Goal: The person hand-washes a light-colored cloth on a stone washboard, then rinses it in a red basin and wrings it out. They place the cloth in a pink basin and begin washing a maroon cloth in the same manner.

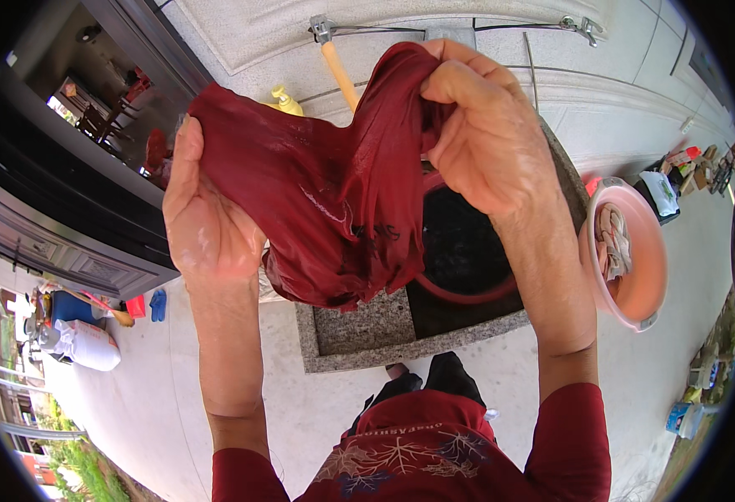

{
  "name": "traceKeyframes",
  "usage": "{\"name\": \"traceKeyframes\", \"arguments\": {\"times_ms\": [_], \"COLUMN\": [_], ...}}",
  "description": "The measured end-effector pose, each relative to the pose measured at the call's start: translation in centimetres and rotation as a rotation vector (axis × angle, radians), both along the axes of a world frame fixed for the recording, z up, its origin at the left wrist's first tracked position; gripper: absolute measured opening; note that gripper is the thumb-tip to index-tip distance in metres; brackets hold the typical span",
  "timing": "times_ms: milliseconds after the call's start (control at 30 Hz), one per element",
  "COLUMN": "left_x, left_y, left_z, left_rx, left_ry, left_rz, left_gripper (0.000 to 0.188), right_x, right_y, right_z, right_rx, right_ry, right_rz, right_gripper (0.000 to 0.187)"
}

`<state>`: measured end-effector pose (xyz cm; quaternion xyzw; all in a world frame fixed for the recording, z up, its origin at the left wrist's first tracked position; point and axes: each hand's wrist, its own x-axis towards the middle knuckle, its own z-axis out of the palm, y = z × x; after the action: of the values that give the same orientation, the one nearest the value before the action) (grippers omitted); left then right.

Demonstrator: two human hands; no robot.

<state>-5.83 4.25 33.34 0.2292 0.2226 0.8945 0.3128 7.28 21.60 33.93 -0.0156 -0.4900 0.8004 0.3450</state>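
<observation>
A wet dark red garment (300,192) is stretched between my two hands, its lower part hanging in bunched folds; I cannot tell what kind of garment it is. At its left edge, my left hand (208,209) grips the cloth with the thumb up, and whitish suds show on the palm. My right hand (489,125) pinches the upper right end between thumb and bent fingers. Below the cloth, partly hidden by it, is a round basin with a reddish rim (459,297) and dark liquid, set inside a grey stone sink (434,339).
On the wall behind the sink are a tap (323,30) with a tan hose (339,71) and a second tap (586,30). A yellow pump bottle (287,104) stands behind the garment. To the right, a pink tub (652,259) holds bunched clothes. An open dark door (91,251) is at left.
</observation>
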Motion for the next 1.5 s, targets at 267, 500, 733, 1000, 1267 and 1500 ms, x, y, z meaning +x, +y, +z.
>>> {"name": "traceKeyframes", "arguments": {"times_ms": [267, 500, 733, 1000, 1267, 1500], "left_x": [-7.4, 2.8, 4.9, 6.2, 4.8, 4.7], "left_y": [1.3, -3.1, -4.7, -6.0, -2.4, -2.9], "left_z": [-29.3, -35.9, -33.5, -33.4, -32.8, -34.1], "left_rx": [-1.208, -1.820, -1.274, -1.699, -1.995, -1.976], "left_ry": [0.345, 0.880, 0.060, 0.665, 0.877, 0.838], "left_rz": [0.354, 0.426, 0.534, 0.620, 0.604, 0.690], "left_gripper": [0.065, 0.063, 0.039, 0.050, 0.049, 0.044], "right_x": [-4.9, -1.3, -0.9, -11.0, -28.5, -34.4], "right_y": [-1.5, -7.7, -8.3, -2.0, 5.8, 6.6], "right_z": [-28.1, -33.7, -34.4, -29.7, -35.5, -35.4], "right_rx": [0.677, 1.339, 0.240, 1.195, 1.630, 1.660], "right_ry": [-0.774, -0.966, -0.907, -0.562, -0.979, -1.455], "right_rz": [-0.070, 0.003, 0.371, 0.171, 0.017, 0.518], "right_gripper": [0.063, 0.058, 0.045, 0.048, 0.044, 0.050]}}
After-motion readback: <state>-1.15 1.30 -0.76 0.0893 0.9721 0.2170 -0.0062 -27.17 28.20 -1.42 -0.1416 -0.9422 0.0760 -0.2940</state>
